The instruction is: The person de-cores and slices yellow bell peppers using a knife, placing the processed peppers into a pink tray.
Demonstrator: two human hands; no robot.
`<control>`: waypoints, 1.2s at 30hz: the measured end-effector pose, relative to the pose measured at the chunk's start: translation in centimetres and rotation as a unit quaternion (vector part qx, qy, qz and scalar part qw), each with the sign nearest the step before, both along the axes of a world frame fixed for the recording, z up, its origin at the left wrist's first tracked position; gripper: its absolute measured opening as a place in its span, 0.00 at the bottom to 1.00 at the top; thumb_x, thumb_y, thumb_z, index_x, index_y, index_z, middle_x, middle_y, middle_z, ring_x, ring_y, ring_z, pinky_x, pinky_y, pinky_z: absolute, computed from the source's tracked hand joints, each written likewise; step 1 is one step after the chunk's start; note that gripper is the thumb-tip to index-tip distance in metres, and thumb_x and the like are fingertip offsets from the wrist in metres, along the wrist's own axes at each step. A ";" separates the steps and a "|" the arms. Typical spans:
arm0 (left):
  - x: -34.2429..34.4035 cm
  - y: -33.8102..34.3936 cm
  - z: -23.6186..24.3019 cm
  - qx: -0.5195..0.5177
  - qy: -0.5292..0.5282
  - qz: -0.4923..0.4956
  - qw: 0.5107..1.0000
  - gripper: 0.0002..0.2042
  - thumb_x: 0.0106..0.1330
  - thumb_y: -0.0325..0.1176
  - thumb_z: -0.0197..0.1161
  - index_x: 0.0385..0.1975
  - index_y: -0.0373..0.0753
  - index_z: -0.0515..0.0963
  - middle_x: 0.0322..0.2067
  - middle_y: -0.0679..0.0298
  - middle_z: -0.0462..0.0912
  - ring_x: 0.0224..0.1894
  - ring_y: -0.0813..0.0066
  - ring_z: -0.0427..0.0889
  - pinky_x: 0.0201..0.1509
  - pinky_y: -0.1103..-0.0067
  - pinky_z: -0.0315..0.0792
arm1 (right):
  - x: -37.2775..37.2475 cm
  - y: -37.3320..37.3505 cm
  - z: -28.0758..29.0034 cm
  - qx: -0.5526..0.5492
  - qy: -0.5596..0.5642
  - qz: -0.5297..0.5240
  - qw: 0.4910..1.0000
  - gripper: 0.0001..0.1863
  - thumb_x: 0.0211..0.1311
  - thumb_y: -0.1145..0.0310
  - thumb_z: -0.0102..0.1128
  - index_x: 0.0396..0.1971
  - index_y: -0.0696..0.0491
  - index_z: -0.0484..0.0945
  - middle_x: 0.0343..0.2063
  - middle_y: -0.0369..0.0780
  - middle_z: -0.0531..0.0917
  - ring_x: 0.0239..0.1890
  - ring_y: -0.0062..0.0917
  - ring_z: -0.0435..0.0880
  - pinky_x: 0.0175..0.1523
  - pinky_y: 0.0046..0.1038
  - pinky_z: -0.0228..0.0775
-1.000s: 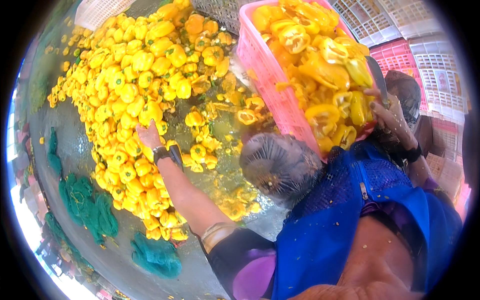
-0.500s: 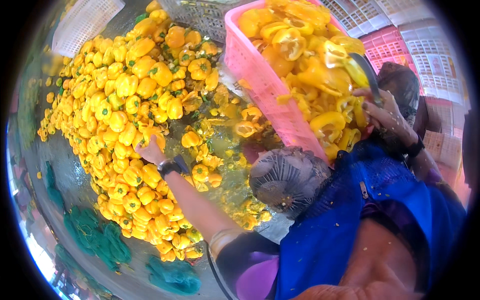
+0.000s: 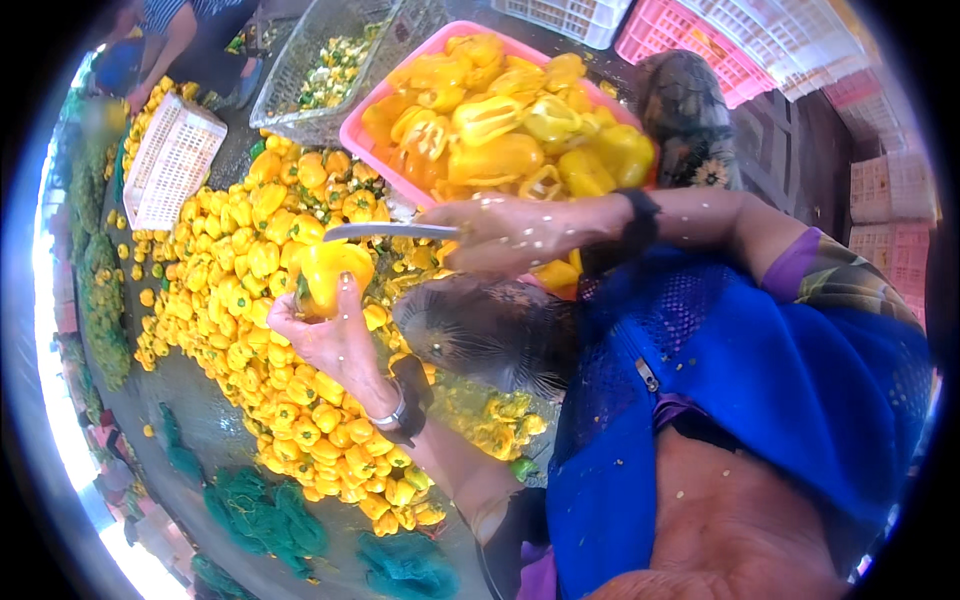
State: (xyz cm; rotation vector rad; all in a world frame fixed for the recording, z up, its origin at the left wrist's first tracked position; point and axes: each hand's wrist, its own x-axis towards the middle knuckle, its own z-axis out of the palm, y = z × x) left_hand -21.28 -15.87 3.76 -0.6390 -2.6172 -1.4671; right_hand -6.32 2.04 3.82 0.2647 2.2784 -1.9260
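Observation:
My left hand (image 3: 335, 340) is closed round a whole yellow bell pepper (image 3: 334, 274), held up above a large heap of yellow bell peppers (image 3: 215, 270). In my right hand (image 3: 500, 232) is a knife; its curved grey blade (image 3: 390, 230) points left, its tip close to the held pepper's upper right side. My fingers hide the knife's handle. Behind my right forearm stands a pink crate (image 3: 362, 140), filled with cut yellow pepper pieces (image 3: 500, 155).
A grey crate (image 3: 270, 112) at the back holds pale and green scraps (image 3: 338, 72). Left of it a white crate (image 3: 150, 200) lies tilted by the heap. Green netting (image 3: 265, 515) lies on the floor. Another person (image 3: 190, 45) works at the far left. Several crates (image 3: 690, 45) are stacked behind.
My left hand has lifted a pepper from the heap. My right hand, with the knife, has come left from the pink crate toward that pepper. The whole view has turned.

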 end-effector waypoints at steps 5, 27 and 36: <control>5.2 3.5 3.5 -0.057 0.034 -0.056 0.996 0.24 0.50 0.34 0.72 0.40 0.34 0.64 0.35 0.59 0.71 0.36 0.72 0.72 0.44 0.76 0.70 | 2.3 1.1 -2.2 0.050 0.132 -0.012 0.990 0.17 0.61 0.65 0.51 0.46 0.57 0.64 0.15 0.35 0.73 0.14 0.19 0.71 0.17 0.24 0.61; 12.1 13.8 3.2 0.106 0.040 -0.071 0.991 0.20 0.50 0.26 0.71 0.37 0.34 0.65 0.35 0.60 0.71 0.35 0.75 0.72 0.42 0.78 0.72 | 11.5 7.9 -10.9 -0.178 -0.058 -0.004 0.982 0.19 0.61 0.59 0.50 0.43 0.59 0.68 0.23 0.42 0.81 0.16 0.21 0.75 0.19 0.23 0.64; 17.2 14.1 -1.5 0.196 -0.201 -0.227 0.933 0.22 0.54 0.28 0.71 0.42 0.34 0.63 0.42 0.58 0.71 0.43 0.73 0.74 0.48 0.78 0.74 | 11.0 10.2 -7.7 -0.439 -0.007 -0.104 0.892 0.22 0.62 0.56 0.53 0.50 0.55 0.72 0.24 0.40 0.83 0.12 0.14 0.72 0.17 0.15 0.63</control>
